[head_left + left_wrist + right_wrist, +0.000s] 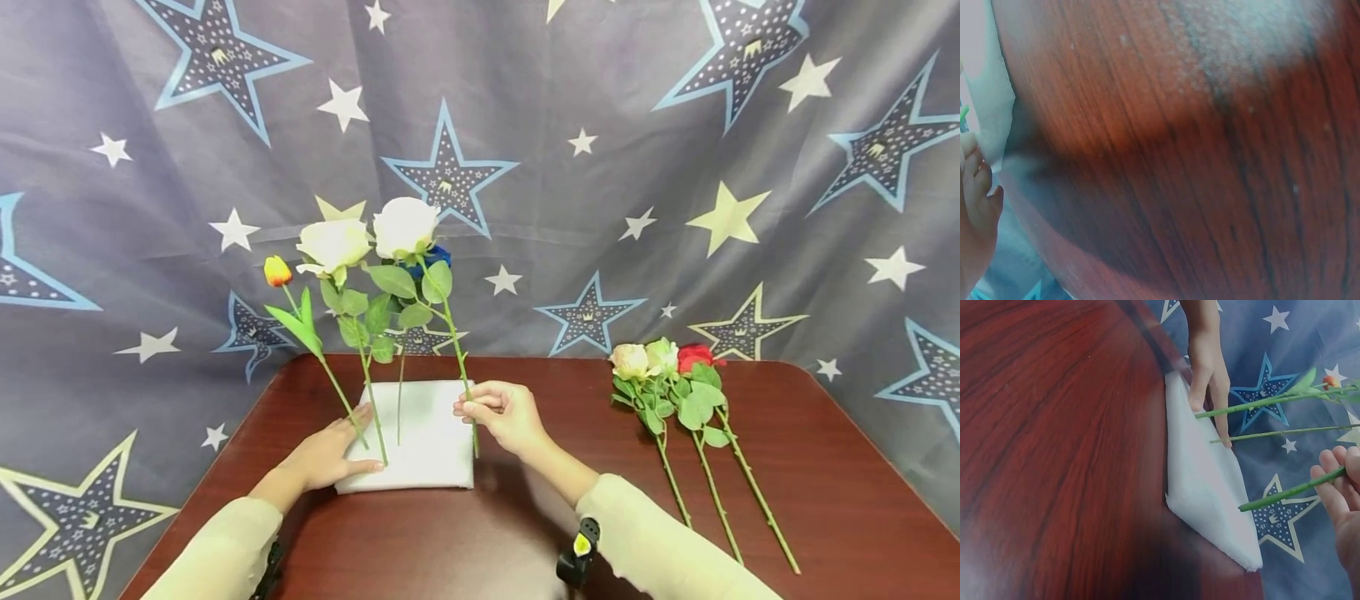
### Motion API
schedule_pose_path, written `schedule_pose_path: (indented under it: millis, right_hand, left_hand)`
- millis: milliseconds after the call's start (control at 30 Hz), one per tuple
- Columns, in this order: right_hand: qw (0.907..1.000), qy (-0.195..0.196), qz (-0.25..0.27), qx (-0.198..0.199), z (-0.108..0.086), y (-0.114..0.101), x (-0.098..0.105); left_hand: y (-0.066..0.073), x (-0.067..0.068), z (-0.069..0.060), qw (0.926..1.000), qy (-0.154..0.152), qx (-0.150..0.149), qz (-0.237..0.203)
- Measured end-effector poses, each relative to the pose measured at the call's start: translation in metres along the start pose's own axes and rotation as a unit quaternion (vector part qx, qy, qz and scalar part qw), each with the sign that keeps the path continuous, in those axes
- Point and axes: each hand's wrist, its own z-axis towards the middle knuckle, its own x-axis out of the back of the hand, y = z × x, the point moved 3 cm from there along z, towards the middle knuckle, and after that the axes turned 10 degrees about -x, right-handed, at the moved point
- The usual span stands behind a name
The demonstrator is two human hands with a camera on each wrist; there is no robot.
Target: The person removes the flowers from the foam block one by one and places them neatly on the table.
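A white foam block (435, 462) lies on the table, with my left hand (330, 452) resting on its left side, fingers spread. An orange-yellow tulip (277, 271), a white rose (335, 245) and a blue flower (435, 260), mostly hidden, stand upright from the block. My right hand (512, 417) pinches the green stem of another white rose (406, 226) near the block's right edge. In the right wrist view, the held stem's cut end (1242, 508) shows in front of the block; whether it touches cannot be told. The left wrist view catches only part of the left hand (977, 212).
To the right, two pale roses (645, 360) and a red rose (696, 358) lie on the brown table (570, 467), their stems pointing toward the front. Behind the table hangs a grey curtain (517, 100) printed with stars.
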Motion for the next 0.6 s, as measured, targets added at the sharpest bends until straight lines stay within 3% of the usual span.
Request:
schedule_pose_path:
  millis: [100, 333, 600]
  right_hand:
    - [0.9999, -0.006, 0.008, -0.009, -0.002, -0.002, 0.012]
    - [0.9996, 0.001, 0.019, -0.022, -0.010, -0.001, 0.029]
    - [0.9995, -0.001, 0.018, -0.025, -0.016, -0.003, 0.051]
  left_hand:
    - [0.002, -0.001, 0.004, 0.9999, 0.010, -0.004, 0.000]
    - [0.005, 0.003, 0.001, 0.9998, 0.011, -0.018, -0.002]
    - [0.004, 0.005, 0.001, 1.0000, 0.005, -0.007, 0.003]
